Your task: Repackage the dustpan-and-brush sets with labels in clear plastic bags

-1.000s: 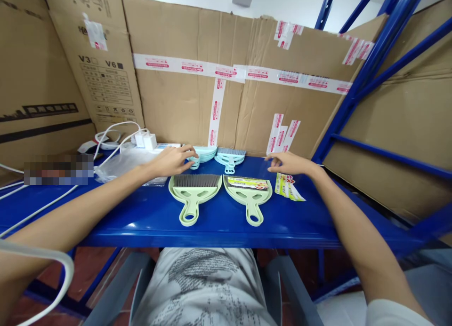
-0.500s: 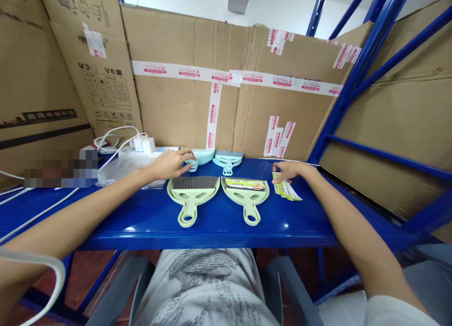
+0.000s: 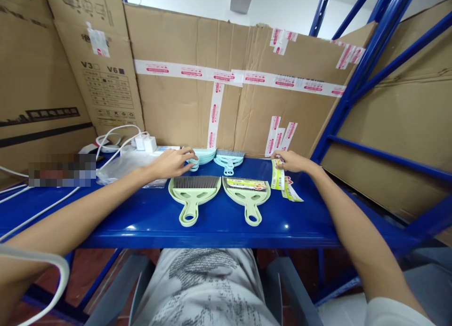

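My right hand [image 3: 291, 161] pinches the top end of a yellow-green and white label [image 3: 278, 175] and holds it partly raised. More of these labels [image 3: 292, 192] lie on the blue table just below it. My left hand [image 3: 174, 162] hovers by the handles of stacked light blue dustpans [image 3: 205, 155], its fingers curved and apart; whether it touches them I cannot tell. In front lie two light green dustpans with brushes set in them. The left green dustpan [image 3: 190, 199] shows bare dark bristles, while the right green dustpan [image 3: 249, 201] has a label across its bristles.
A light blue dustpan with brush [image 3: 229, 161] lies at the back, right of the stack. Clear plastic bags [image 3: 123, 168], white chargers [image 3: 144, 142] and cables lie at left. Cardboard [image 3: 183, 109] walls the table's back, and a blue metal frame [image 3: 348, 100] rises at right.
My right hand has lifted one label up and slightly back, away from the others on the table. My left hand has stayed beside the blue dustpans.
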`<control>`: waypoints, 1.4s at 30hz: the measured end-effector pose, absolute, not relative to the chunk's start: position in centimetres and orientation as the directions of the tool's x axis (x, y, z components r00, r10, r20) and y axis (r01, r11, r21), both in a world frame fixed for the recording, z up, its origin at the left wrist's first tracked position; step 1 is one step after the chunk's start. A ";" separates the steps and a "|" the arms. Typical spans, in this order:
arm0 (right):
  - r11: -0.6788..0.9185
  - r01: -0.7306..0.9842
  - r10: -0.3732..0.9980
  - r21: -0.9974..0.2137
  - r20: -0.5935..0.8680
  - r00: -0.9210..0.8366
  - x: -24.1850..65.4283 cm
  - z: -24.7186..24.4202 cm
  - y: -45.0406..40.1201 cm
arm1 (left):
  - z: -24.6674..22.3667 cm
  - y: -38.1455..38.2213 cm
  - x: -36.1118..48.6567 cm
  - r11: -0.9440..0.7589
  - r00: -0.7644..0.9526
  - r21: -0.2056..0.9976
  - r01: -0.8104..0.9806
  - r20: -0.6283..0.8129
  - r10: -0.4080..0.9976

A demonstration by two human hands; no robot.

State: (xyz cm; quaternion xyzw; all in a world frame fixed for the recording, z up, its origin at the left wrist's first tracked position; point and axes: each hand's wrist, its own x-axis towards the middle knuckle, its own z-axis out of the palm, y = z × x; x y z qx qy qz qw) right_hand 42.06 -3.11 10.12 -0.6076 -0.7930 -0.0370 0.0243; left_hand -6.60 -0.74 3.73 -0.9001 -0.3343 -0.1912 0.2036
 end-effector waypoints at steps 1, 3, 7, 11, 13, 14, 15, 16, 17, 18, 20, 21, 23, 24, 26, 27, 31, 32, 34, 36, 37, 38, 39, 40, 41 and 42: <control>0.274 0.962 0.956 -0.023 0.116 -0.269 42.0 10.4 -3.4 | 3.7 -0.7 -6.6 -0.695 0.701 -0.233 0.680 0.483 0.524; 0.313 0.943 0.934 -0.114 0.214 -0.284 41.7 10.8 -3.8 | 3.7 -0.7 -6.6 -0.700 0.698 -0.221 0.679 0.491 0.521; 0.324 0.941 0.851 -0.101 0.466 -0.243 40.9 11.3 -4.2 | 3.7 -0.7 -6.6 -0.703 0.696 -0.214 0.679 0.493 0.522; 0.314 0.935 0.707 -0.168 0.699 -0.111 39.7 11.1 -4.4 | 3.7 -0.8 -6.6 -0.703 0.700 -0.219 0.676 0.489 0.520; 0.380 0.887 0.655 -0.264 0.754 -0.056 38.5 10.9 -4.8 | 3.7 -1.0 -6.6 -0.715 0.696 -0.202 0.670 0.505 0.510; 0.431 0.840 0.659 -0.331 0.751 -0.042 37.8 10.7 -5.1 | 3.8 -1.1 -6.4 -0.725 0.689 -0.180 0.664 0.523 0.501; 0.482 0.777 0.688 -0.405 0.724 -0.049 36.9 10.5 -5.6 | 3.8 -1.4 -6.3 -0.741 0.678 -0.148 0.655 0.549 0.489; 0.524 0.705 0.729 -0.477 0.680 -0.081 36.0 10.3 -6.1 | 3.9 -1.7 -6.0 -0.763 0.663 -0.106 0.638 0.580 0.474; 0.552 0.636 0.769 -0.539 0.624 -0.140 34.9 10.1 -6.8 | 4.0 -2.0 -5.6 -0.787 0.643 -0.058 0.614 0.615 0.457; 0.571 0.580 0.796 -0.581 0.564 -0.218 33.9 9.9 -7.5 | 4.1 -2.5 -5.2 -0.810 0.621 -0.013 0.586 0.650 0.439; 0.615 0.498 0.789 -0.611 0.478 -0.386 31.9 9.3 -9.1 | 4.2 -3.6 -4.2 -0.845 0.581 0.044 0.533 0.707 0.403; 0.639 0.468 0.765 -0.610 0.448 -0.462 31.1 9.1 -9.9 | 4.2 -4.2 -3.7 -0.856 0.569 0.047 0.514 0.729 0.381; 0.678 0.432 0.713 -0.595 0.389 -0.582 29.9 8.6 -11.1 | 4.1 -5.3 -2.7 -0.882 0.564 0.030 0.470 0.759 0.326; 0.691 0.424 0.690 -0.585 0.360 -0.628 29.6 8.4 -11.6 | 4.0 -5.8 -2.4 -0.893 0.568 0.018 0.449 0.766 0.301; 0.712 0.412 0.652 -0.569 0.317 -0.688 29.2 8.0 -12.1 | 3.7 -6.5 -1.8 -0.909 0.580 -0.001 0.416 0.770 0.265; 0.720 0.402 0.637 -0.566 0.308 -0.706 29.2 7.9 -12.2 | 3.6 -6.8 -1.7 -0.911 0.588 -0.008 0.411 0.767 0.258; 0.743 0.352 0.590 -0.569 0.306 -0.747 29.4 7.6 -12.0 | 3.3 -7.1 -1.6 -0.908 0.606 0.005 0.419 0.744 0.283; 0.747 0.341 0.579 -0.570 0.307 -0.755 29.4 7.5 -12.0 | 3.2 -7.0 -1.7 -0.907 0.606 0.021 0.421 0.737 0.299; 0.750 0.317 0.562 -0.581 0.307 -0.768 29.4 7.5 -11.8 | 3.3 -7.0 -1.7 -0.906 0.600 0.053 0.420 0.733 0.321; 0.744 0.284 0.544 -0.605 0.301 -0.783 29.3 7.4 -11.8 | 3.3 -7.1 -1.7 -0.908 0.589 0.068 0.413 0.741 0.323; 0.743 0.264 0.530 -0.615 0.300 -0.793 29.2 7.3 -11.7 | 3.4 -7.3 -1.6 -0.912 0.583 0.068 0.404 0.749 0.314; 0.747 0.241 0.510 -0.620 0.302 -0.805 29.2 7.3 -11.7 | 3.4 -7.4 -1.6 -0.917 0.579 0.066 0.393 0.757 0.303; 0.755 0.220 0.487 -0.618 0.304 -0.818 29.1 7.2 -11.7 | 3.4 -7.6 -1.5 -0.922 0.575 0.067 0.380 0.764 0.292; 0.768 0.200 0.459 -0.608 0.306 -0.834 29.0 7.1 -11.7 | 3.4 -7.9 -1.4 -0.927 0.573 0.068 0.368 0.769 0.283; 0.784 0.182 0.430 -0.594 0.306 -0.850 29.0 7.1 -11.7 | 3.4 -8.1 -1.3 -0.932 0.572 0.071 0.355 0.772 0.277; 0.800 0.167 0.401 -0.577 0.305 -0.864 28.9 7.0 -11.7 | 3.4 -8.4 -1.2 -0.937 0.572 0.075 0.342 0.774 0.271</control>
